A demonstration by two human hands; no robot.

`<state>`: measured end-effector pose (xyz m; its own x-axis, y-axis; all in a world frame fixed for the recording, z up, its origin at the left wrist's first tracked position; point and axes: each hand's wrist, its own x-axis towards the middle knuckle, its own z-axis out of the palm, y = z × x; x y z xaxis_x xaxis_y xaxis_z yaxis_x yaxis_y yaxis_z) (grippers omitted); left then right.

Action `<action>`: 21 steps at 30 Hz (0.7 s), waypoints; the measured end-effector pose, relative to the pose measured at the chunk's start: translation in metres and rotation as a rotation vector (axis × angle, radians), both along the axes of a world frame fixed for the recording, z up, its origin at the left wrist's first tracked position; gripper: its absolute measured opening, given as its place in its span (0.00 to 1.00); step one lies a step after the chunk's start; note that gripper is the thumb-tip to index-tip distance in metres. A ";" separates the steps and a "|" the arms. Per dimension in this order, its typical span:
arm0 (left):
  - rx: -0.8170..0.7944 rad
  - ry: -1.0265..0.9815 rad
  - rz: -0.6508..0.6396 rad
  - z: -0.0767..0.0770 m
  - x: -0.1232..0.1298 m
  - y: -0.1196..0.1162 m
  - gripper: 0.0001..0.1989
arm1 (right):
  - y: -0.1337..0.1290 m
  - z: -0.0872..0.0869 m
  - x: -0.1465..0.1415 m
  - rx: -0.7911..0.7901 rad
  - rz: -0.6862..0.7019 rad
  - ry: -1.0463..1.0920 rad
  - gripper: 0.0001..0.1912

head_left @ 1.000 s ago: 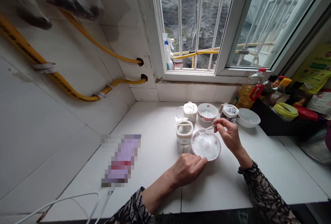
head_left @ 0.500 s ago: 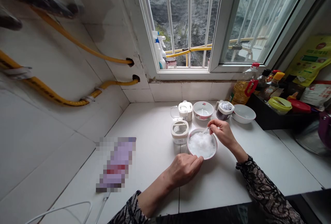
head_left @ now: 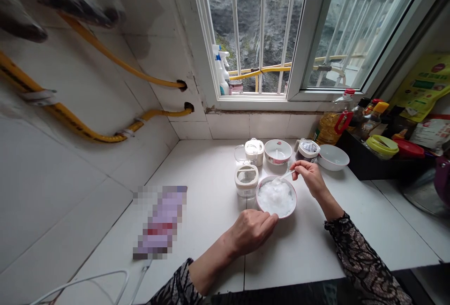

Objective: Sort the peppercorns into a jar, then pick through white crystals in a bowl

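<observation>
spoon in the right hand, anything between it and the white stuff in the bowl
Nothing visible. The spoon in the right hand already dips into the bowl at its far rim; the left hand touches the near rim.

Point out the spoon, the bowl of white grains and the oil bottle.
spoon (head_left: 284,177), head view, on its pale handle between bowl and fingers.
bowl of white grains (head_left: 276,197), head view, on the white heap inside it.
oil bottle (head_left: 329,129), head view, on its yellow body beside the red handle.

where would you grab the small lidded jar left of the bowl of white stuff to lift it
Grip the lidded jar around its upright sides, coming from the left, where the counter is bare. The bowl crowds its right and another jar stands behind it.
</observation>
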<state>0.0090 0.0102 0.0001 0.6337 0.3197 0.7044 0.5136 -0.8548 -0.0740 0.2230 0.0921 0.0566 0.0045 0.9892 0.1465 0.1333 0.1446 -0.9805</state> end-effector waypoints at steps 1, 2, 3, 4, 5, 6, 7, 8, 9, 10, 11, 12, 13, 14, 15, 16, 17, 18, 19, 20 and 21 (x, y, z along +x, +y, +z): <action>-0.002 0.001 0.002 0.000 0.000 0.000 0.12 | 0.000 -0.001 0.000 -0.006 0.001 0.007 0.08; -0.003 0.000 0.002 0.000 0.000 0.000 0.12 | 0.001 -0.002 0.000 -0.013 0.002 0.012 0.08; -0.003 -0.001 0.000 0.000 0.000 0.000 0.12 | 0.002 -0.002 0.000 -0.019 0.004 0.016 0.08; -0.003 -0.003 -0.002 0.000 0.000 0.000 0.12 | 0.002 -0.003 0.000 -0.026 0.007 0.018 0.07; -0.004 -0.004 -0.002 0.000 0.000 0.000 0.12 | 0.003 -0.004 0.001 -0.032 0.010 0.019 0.07; -0.004 -0.004 -0.002 0.000 0.000 0.000 0.12 | 0.003 -0.004 0.001 -0.037 0.012 0.022 0.07; -0.004 -0.003 -0.001 0.000 0.000 0.000 0.12 | 0.003 -0.004 0.002 -0.040 0.013 0.028 0.07; -0.005 -0.001 0.002 0.000 0.000 0.000 0.12 | 0.003 -0.004 0.001 -0.043 0.014 0.037 0.07; -0.004 0.000 0.004 0.000 0.000 0.000 0.12 | 0.002 -0.003 0.001 -0.042 0.016 0.049 0.07; -0.002 0.001 0.005 0.000 0.000 0.000 0.12 | 0.001 -0.002 -0.001 -0.036 0.019 0.062 0.07; -0.002 0.003 0.005 0.000 0.000 0.000 0.12 | 0.000 -0.002 -0.004 -0.026 0.027 0.072 0.07; -0.004 0.004 0.005 0.000 0.000 0.000 0.12 | -0.002 -0.001 -0.008 -0.011 0.039 0.079 0.08; -0.005 0.003 0.005 0.000 0.000 0.000 0.12 | -0.005 -0.001 -0.013 0.011 0.054 0.084 0.09; -0.006 0.001 0.004 0.000 0.000 0.000 0.12 | -0.007 -0.001 -0.018 0.039 0.072 0.085 0.10; -0.008 0.001 0.002 -0.001 0.000 0.000 0.13 | -0.010 -0.002 -0.025 0.073 0.090 0.082 0.11; -0.008 0.000 0.003 -0.001 0.001 0.000 0.13 | -0.012 -0.003 -0.031 0.114 0.110 0.073 0.11; -0.006 -0.002 0.005 -0.001 0.001 0.000 0.13 | -0.015 -0.005 -0.037 0.164 0.126 0.052 0.12; -0.005 -0.003 0.008 -0.002 0.001 0.000 0.13 | -0.017 -0.007 -0.043 0.224 0.145 0.001 0.12; -0.003 -0.004 0.012 -0.002 0.001 0.000 0.13 | -0.019 -0.009 -0.047 0.308 0.158 -0.083 0.11; -0.001 -0.006 0.013 -0.002 0.001 0.000 0.13 | -0.020 -0.011 -0.051 0.410 0.178 -0.189 0.11; 0.001 -0.009 0.012 -0.002 0.001 0.000 0.13 | -0.020 -0.012 -0.053 0.521 0.205 -0.309 0.11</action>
<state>0.0103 0.0101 -0.0016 0.6233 0.3263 0.7106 0.5243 -0.8486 -0.0702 0.1699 0.0720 0.0445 -0.2972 0.7641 0.5726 0.3177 0.6447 -0.6953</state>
